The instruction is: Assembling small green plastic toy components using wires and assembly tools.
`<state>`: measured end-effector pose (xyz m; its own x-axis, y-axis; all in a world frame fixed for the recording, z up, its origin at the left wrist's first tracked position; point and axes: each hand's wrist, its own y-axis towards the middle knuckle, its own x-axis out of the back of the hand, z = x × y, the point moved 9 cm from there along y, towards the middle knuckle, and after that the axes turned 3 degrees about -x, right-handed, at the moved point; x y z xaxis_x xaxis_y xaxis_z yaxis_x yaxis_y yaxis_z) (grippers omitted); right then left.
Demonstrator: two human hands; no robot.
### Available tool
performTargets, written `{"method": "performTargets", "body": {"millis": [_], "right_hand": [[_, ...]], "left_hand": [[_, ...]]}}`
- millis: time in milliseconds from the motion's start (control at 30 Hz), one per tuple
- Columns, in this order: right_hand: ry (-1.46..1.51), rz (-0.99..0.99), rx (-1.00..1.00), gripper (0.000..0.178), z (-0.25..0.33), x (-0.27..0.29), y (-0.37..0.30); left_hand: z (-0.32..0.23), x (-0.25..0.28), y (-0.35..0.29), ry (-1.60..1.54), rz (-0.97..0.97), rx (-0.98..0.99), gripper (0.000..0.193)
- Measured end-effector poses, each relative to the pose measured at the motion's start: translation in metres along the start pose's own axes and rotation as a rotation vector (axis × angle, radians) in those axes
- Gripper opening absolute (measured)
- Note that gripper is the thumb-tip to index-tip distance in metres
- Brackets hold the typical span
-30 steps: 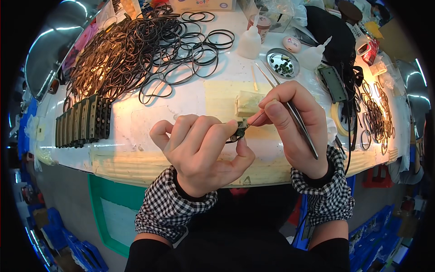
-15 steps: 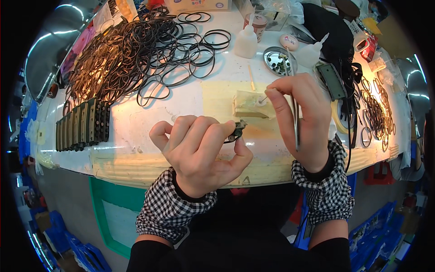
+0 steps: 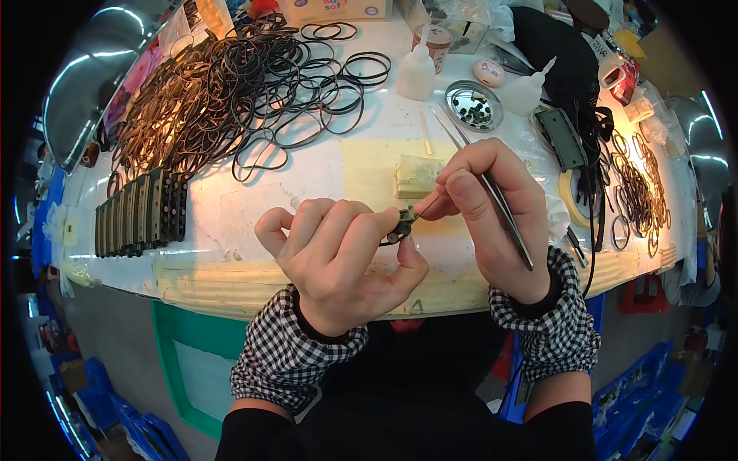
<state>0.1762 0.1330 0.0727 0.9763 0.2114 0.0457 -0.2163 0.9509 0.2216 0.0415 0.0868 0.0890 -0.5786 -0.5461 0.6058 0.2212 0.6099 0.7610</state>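
Note:
My left hand (image 3: 334, 246) is closed, pinching a small dark green part (image 3: 401, 225) with a dark loop by its lower edge. My right hand (image 3: 503, 219) is closed too. Between thumb and index finger it grips a thin needle-like tool (image 3: 430, 204), whose tip meets the small part or lies very close to it. Metal tweezers (image 3: 510, 220) lie across the same hand, their points facing up and left. Just beyond the hands sits a pale tape-covered block (image 3: 413, 178). My fingers hide some of the part.
Black loops (image 3: 254, 84) are heaped at the back left, with a row of dark green bars (image 3: 138, 213) below. Farther back are a white squeeze bottle (image 3: 417, 73) and a round dish (image 3: 498, 117) of small dark pieces. More loops (image 3: 642, 184) lie right.
My right hand has brought the needle-like tool from the pale block down and left to the small part. The tweezers have tilted in that hand. My left hand stays nearly still.

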Motion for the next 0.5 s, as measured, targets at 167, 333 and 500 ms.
{"method": "performTargets", "body": {"millis": [167,333,500], "right_hand": [[-0.043,0.014,0.033,0.007,0.002,-0.002,0.000],[-0.075,0.020,0.038,0.007,0.004,-0.002,0.000],[-0.220,-0.183,0.162,0.005,0.010,0.020,0.001]], "left_hand": [[0.000,-0.001,-0.001,0.000,0.001,-0.002,0.023],[-0.001,-0.001,-0.001,0.001,0.003,-0.006,0.023],[0.008,0.002,0.000,-0.135,0.003,0.068,0.024]]}}
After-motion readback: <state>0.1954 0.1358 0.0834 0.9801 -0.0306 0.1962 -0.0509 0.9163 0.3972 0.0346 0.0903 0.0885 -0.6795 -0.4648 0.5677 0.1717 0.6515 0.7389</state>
